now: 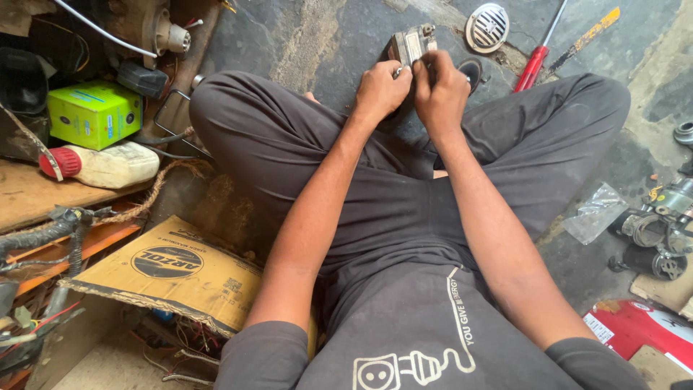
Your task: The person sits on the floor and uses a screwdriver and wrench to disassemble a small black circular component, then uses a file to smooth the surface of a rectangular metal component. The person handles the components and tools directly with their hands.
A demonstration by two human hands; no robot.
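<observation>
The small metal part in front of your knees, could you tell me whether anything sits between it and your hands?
Nothing visible does: the left hand and right hand both already touch the small grey metal part, over the dark floor.

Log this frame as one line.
left hand: on metal part | right hand: on same part | screwdriver: floor, untouched

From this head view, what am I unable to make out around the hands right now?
- Grey metal part: its lower half is hidden behind both hands.
- Left hand and right hand: fingertips curl out of sight, so the exact grip is unclear; a small shiny piece between them is too small to identify.
- Red-handled screwdriver: its tip is cut off by the top edge.
- Engine parts: cut off by the right edge.
</observation>
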